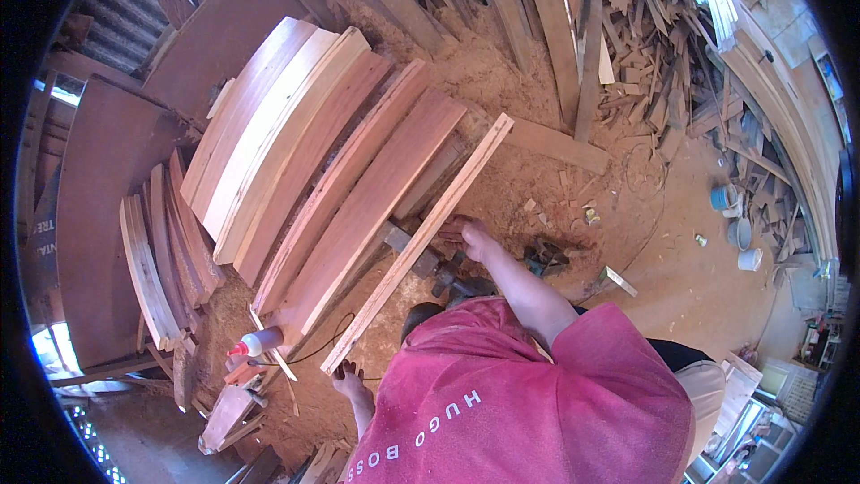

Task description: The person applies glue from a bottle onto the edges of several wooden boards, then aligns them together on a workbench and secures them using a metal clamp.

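A long, narrow, pale wooden strip [421,242] lies to the right of the wide reddish board [381,215], close beside it and running nearly parallel, its long axis slanting from the far end, up and to the right, down to the near end at lower left, which reaches a little past the board's own near end. The right hand [468,235] is on the side of the strip away from the board, at the edge of its middle stretch, so the strip lies just to that hand's left; its fingers reach out toward the wood, but whether they pinch it I cannot tell. The left hand [351,385] is beyond the board's near end, just below the strip's lower tip and nearer that tip than the right hand is; its fingers point up at the wood, loosely parted, and contact cannot be made out. A grey metal block [424,262] shows to the right of the board, partly covered by the strip. At the board's near end, on its left, is a bottle with a red cap [262,340]. Left of the board more planks [269,134] are ranged side by side; far to its right stand a blue bucket [719,197] and a heap of offcuts [645,49].
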Motion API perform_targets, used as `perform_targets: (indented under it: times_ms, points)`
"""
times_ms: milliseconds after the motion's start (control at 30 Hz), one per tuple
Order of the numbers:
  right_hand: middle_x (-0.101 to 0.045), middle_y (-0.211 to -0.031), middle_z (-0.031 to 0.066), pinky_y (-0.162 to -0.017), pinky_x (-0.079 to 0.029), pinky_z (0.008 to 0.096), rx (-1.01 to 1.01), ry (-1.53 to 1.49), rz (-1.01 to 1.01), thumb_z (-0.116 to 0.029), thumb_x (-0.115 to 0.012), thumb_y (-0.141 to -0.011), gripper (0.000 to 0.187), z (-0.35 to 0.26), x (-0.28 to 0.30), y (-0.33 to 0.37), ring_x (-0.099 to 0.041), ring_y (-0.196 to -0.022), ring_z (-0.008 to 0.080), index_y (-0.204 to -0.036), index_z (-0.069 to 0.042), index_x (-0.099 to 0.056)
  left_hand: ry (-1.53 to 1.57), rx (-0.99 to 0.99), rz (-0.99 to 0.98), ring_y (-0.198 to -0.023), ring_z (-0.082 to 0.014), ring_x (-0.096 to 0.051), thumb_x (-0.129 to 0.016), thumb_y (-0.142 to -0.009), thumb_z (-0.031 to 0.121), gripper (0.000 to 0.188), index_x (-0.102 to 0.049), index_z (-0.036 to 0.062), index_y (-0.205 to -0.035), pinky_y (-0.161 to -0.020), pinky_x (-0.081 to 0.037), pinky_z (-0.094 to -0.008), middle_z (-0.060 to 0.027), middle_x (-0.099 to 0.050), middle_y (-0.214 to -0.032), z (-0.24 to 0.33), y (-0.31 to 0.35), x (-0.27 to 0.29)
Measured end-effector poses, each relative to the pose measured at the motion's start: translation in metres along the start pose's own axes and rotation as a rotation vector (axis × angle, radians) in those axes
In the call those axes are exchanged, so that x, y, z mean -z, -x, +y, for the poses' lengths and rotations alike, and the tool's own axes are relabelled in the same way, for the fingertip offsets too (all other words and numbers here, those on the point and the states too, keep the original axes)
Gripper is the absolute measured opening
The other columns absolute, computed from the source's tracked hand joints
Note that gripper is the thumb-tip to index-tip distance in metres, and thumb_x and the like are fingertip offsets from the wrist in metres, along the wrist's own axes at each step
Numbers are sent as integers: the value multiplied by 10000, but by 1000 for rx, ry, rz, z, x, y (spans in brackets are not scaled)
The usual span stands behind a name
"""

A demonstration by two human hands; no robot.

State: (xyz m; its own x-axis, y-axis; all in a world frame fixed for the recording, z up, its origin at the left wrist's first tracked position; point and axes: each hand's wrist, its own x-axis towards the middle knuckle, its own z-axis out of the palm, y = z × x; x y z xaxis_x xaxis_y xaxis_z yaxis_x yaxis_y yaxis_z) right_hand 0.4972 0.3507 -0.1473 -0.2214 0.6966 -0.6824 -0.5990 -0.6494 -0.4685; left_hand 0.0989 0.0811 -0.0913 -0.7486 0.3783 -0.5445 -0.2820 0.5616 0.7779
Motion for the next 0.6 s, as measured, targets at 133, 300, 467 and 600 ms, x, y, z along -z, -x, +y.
perform_targets:
  times_ms: [133, 300, 467, 600]
  points:
    - [-650, -1104, 153, -818, -508, 419, -5, 9, 52, -197, -428, -977, 282, -9, -12, 13, -628, -1029, 274, -1229, -94, -496, -2, 4, 6, -952, -199, -587, -572, -947, 144, 305, -507, 162, -1245, -764, -487, -402, -6, -589, -1185, 1, -1, -2]
    - [-652, -1094, 151, -805, -515, 415, -33, 38, 53, -177, -444, -967, 313, -13, -20, 17, -638, -1010, 281, -1262, -77, -470, -27, -1, 5, -923, -184, -591, -567, -949, 142, 290, -518, 162, -1234, -732, -487, -386, -2, -598, -1174, -3, -4, 1]
    - [-650, -1092, 156, -804, -514, 420, 4, 15, 51, -166, -450, -962, 313, -7, -14, 10, -636, -1014, 287, -1260, -72, -470, -12, -2, 12, -914, -180, -591, -569, -948, 140, 286, -522, 167, -1229, -723, -483, -378, 0, -601, -1165, -1, -2, -1]
    - [-649, -1091, 160, -799, -516, 422, 33, -58, 43, -165, -442, -968, 325, 12, 15, -15, -634, -1020, 291, -1280, -74, -458, -14, 10, -26, -934, -186, -593, -569, -949, 147, 302, -511, 173, -1244, -739, -479, -384, -1, -599, -1171, -3, -7, -3]
